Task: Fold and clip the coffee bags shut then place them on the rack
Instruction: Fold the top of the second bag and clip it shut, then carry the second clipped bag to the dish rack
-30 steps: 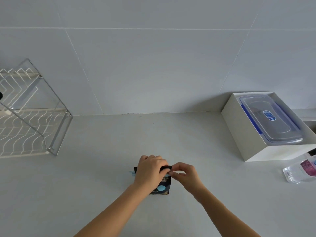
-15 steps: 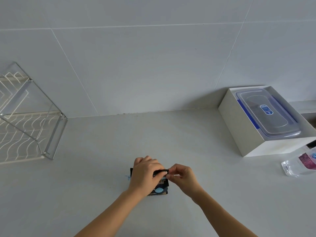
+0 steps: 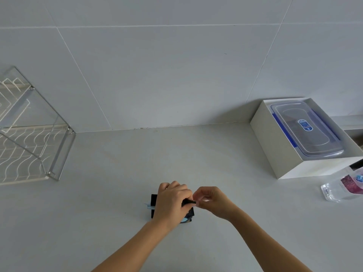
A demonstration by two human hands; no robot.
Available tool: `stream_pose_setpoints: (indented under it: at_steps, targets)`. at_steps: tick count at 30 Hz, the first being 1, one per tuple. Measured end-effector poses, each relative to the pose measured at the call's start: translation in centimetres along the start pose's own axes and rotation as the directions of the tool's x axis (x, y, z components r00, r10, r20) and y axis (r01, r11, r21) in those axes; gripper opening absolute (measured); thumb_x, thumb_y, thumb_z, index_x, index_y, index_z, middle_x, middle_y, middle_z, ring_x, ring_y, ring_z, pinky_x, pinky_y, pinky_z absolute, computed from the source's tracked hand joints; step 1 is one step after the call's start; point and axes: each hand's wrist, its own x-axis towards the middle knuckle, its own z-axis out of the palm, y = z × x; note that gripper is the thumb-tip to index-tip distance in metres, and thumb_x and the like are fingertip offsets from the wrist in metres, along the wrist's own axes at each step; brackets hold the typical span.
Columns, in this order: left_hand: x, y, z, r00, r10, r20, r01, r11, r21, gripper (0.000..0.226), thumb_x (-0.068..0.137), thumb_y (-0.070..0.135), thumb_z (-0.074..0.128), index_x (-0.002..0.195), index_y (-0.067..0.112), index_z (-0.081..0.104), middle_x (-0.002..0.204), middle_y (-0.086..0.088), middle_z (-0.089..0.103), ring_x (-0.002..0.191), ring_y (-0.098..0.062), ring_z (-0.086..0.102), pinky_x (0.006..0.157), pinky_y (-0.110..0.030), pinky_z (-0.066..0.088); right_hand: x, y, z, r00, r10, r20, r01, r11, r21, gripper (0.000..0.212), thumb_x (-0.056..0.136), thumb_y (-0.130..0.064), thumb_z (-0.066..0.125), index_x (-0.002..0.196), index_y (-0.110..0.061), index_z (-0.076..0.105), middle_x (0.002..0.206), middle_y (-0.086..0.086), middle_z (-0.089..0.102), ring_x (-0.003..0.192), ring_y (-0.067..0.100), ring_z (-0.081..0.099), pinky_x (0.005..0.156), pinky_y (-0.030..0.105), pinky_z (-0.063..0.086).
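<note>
Step in hand: folding – the top of the coffee bag [image 3: 154, 201] is being rolled down and pinched flat. I judge that clipping and racking are not yet done.
Coffee bag: on the counter [image 3: 176, 154] at 6 o'clock, close to the person, dark with pale blue marks, and mostly hidden under the hand.
Left hand [image 3: 171, 204]: fingers curled over the bag's top, gripping it and holding it down.
Right hand [image 3: 213, 201]: at 3 o'clock of the bag, thumb and fingertips closed in a pinch on the right end of the dark folded strip.
Clip: a pale blue sliver [image 3: 147, 207] juts out at 9 o'clock of the bag. Whether it is a clip or part of the bag, I cannot tell.
Rack [image 3: 59, 154]: wire shelves at 9 o'clock of the counter, well apart from the bag.
Other things: a white box [image 3: 269, 146] holding a lidded clear container [image 3: 306, 132] at 2 o'clock, with a clear pouch [image 3: 339, 190] just in front of it.
Next move calls for: keeping the fold pressed tight with one hand so the other can fit a clip across the strip, then carrying the bag over to 9 o'clock – the fold may spring open if pressure lifts early.
</note>
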Motion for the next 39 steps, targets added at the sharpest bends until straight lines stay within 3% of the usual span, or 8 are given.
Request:
stream_pose_setpoints:
  at_steps: [9,14,16,19,22,27,35,39]
  targets:
    - [-0.5,-0.2,-0.9,0.998,0.063,-0.027,-0.064,0.996,-0.065,0.011,0.075,0.038,0.068,0.078,0.028,0.064,0.078,0.015,0.064,0.08,-0.007,0.054,0.08,-0.024,0.028,0.0,-0.1,-0.5,1.0,0.021,-0.012,-0.023,0.978,-0.208,0.012,0.08,-0.034,0.067,0.081,-0.044,0.061,0.094,-0.019,0.066,0.091,-0.005,0.062,0.078,0.022,0.045]
    - [-3.4,-5.3,-2.9,0.974,-0.225,0.012,0.225,0.971,-0.085,0.082,0.068,0.054,0.067,0.136,0.03,0.028,0.126,0.021,0.039,0.117,-0.001,0.035,0.103,-0.03,0.027,0.2,-0.7,0.2,0.986,0.152,0.062,-0.152,0.988,0.0,0.016,0.089,-0.039,0.056,0.104,-0.041,0.059,0.115,-0.007,0.064,0.093,-0.001,0.065,0.077,0.021,0.054]
    - [-6.2,-7.5,-2.5,0.894,-0.42,0.156,0.444,0.874,-0.195,0.094,0.072,0.047,0.071,0.141,0.025,0.01,0.133,0.011,0.037,0.119,-0.009,0.041,0.102,-0.035,0.036,-0.3,-0.8,1.4,0.955,0.275,0.111,-0.288,0.95,0.122,0.025,0.092,-0.051,0.042,0.109,-0.041,0.057,0.117,-0.006,0.063,0.095,0.007,0.067,0.074,0.026,0.056]
    - [-8.9,-8.2,-1.6,0.735,-0.566,0.374,0.674,0.551,-0.491,0.07,0.084,0.036,0.063,0.133,0.032,0.013,0.128,-0.001,0.048,0.107,-0.014,0.058,0.087,-0.032,0.045,-0.1,-1.6,3.0,0.936,0.347,0.062,-0.352,0.916,0.194,0.04,0.093,-0.059,0.029,0.112,-0.035,0.055,0.111,-0.002,0.063,0.093,0.015,0.067,0.071,0.031,0.059]
    - [-8.8,-7.7,-0.8,0.723,-0.545,0.425,0.679,0.442,-0.587,0.044,0.09,0.033,0.054,0.126,0.037,0.029,0.123,0.0,0.054,0.108,-0.008,0.057,0.081,-0.02,0.042,0.6,-2.6,3.9,0.927,0.373,-0.031,-0.36,0.911,0.199,0.045,0.095,-0.056,0.023,0.117,-0.027,0.048,0.107,0.001,0.062,0.087,0.015,0.064,0.073,0.032,0.055]
    - [-6.9,-6.5,-2.0,0.754,-0.517,0.405,0.592,0.269,-0.759,0.049,0.09,0.028,0.056,0.132,0.038,0.033,0.12,0.014,0.051,0.105,0.003,0.054,0.074,-0.008,0.046,1.1,-4.7,5.5,0.93,0.366,-0.022,-0.353,0.912,0.209,0.042,0.093,-0.058,0.023,0.113,-0.025,0.042,0.11,0.003,0.063,0.093,0.016,0.064,0.067,0.028,0.052]
    - [-7.0,-11.0,-10.8,0.733,-0.666,0.137,0.479,0.362,-0.799,0.056,0.088,0.032,0.059,0.128,0.052,0.025,0.13,0.006,0.041,0.122,-0.015,0.042,0.097,-0.032,0.038,4.3,-15.1,10.0,0.999,0.054,0.006,-0.054,0.979,0.195,0.039,0.088,-0.06,0.024,0.116,-0.045,0.046,0.118,-0.011,0.059,0.108,0.005,0.056,0.076,0.027,0.048]
    - [-7.8,-14.1,-19.0,0.694,-0.712,-0.107,0.354,0.467,-0.81,0.062,0.086,0.023,0.062,0.132,0.045,0.025,0.129,0.009,0.043,0.114,-0.002,0.045,0.087,-0.022,0.038,6.8,-23.0,13.9,0.989,-0.138,0.047,0.126,0.972,0.198,0.041,0.082,-0.062,0.028,0.12,-0.053,0.042,0.121,-0.018,0.057,0.11,-0.001,0.055,0.075,0.022,0.048]
